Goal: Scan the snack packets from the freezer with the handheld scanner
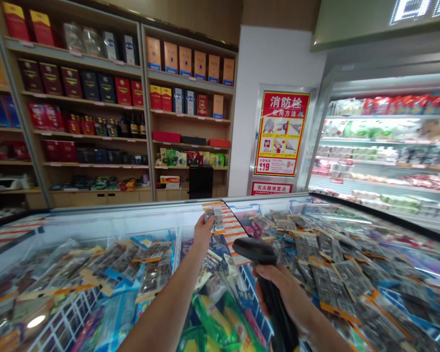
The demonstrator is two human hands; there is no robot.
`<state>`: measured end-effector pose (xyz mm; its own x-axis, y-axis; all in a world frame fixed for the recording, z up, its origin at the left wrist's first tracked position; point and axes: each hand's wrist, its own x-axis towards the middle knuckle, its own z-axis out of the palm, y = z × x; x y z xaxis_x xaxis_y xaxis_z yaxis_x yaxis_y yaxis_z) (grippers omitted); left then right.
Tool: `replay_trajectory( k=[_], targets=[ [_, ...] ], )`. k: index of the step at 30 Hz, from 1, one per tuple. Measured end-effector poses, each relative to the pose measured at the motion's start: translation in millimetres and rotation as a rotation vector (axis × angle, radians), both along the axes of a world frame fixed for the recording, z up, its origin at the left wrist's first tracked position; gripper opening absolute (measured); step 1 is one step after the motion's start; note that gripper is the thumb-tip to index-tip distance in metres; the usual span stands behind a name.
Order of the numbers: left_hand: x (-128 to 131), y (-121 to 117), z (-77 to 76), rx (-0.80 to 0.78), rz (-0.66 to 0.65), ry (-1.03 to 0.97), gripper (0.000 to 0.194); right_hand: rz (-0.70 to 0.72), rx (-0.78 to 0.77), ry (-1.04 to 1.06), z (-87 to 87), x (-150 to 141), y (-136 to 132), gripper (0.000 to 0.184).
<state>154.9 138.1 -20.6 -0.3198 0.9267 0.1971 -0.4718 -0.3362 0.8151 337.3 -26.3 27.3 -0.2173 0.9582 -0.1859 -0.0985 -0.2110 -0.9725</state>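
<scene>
Before shelves, left grip pinches packet; right grip clasps scanner, partly hiding basket.

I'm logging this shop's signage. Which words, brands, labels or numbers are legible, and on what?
"消防栓": red wall poster, top line.
"使用方法": same poster, second line.
"火警电话": same poster, lower left.
"119": just below that.
"灭火器放置点": lower wall sign.
Too blurred or small: the packet in the left hand, freezer packets, shelf boxes, the signs' small print.
Lit display: cut off, unreadable.
</scene>
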Motion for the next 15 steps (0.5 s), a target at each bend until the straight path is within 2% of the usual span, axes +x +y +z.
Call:
replay_trajectory(
  k=[7, 15],
  targets=[
    [-1, -1, 4.6, 0.009, 0.003, -0.041, 0.039, -0.004, 0.045, 0.005, -9.5, 2, 2, 0.025],
    [-1, -15, 8.6, -0.102, 0.09, 0.091, 0.031, -0.205, 0.138, -0.016, -5.9, 30, 25, 0.031]
  ],
)
